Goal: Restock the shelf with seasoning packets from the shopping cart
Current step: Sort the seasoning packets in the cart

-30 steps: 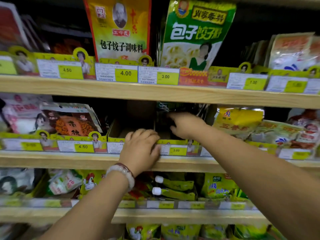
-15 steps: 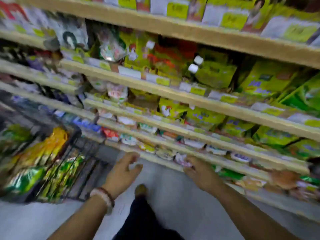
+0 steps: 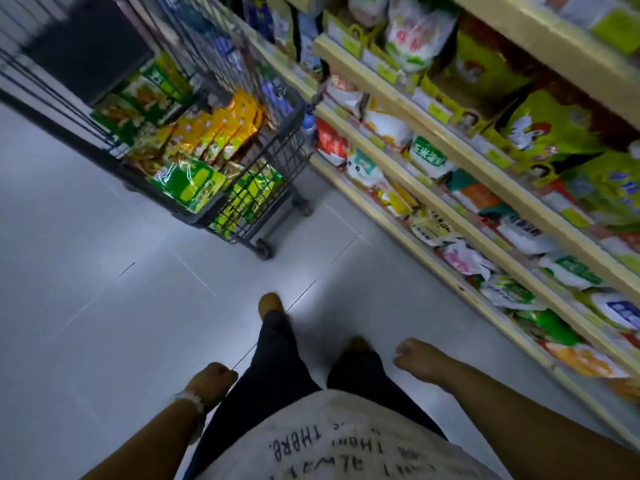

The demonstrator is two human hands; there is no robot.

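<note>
The view was directed downward along a shop aisle, and the picture was blurred by motion. The left hand [image 3: 211, 377] was seen low beside the left leg, its fingers loosely curled and nothing held in it; a pale beaded bracelet [image 3: 188, 400] was worn on that wrist. The right hand [image 3: 415, 358] was seen beside the right leg, fingers likewise loosely curled, with nothing grasped. Both hands were well apart from the goods. The shopping cart [image 3: 277, 174], a dark wire basket on castors, was positioned ahead on the grey tiled floor [image 3: 104, 271], just beside the lower end of the shelf [image 3: 433, 133]. The seasoning packets [image 3: 221, 129] were located inside the cart: yellow and orange ones were stacked upright near the middle, green and yellow ones [image 3: 188, 180] lay toward the near corner, and further green packets were piled at the far side. The shelf unit was seen along the right side, with several pale wooden tiers, each edged with yellow price labels and filled with bags in white, green, red and yellow; the print on these could not be read. Dark trousers [image 3: 277, 358], a brown shoe [image 3: 270, 304] and a white shirt [image 3: 329, 441] with dark lettering were visible at the bottom of the view.
</note>
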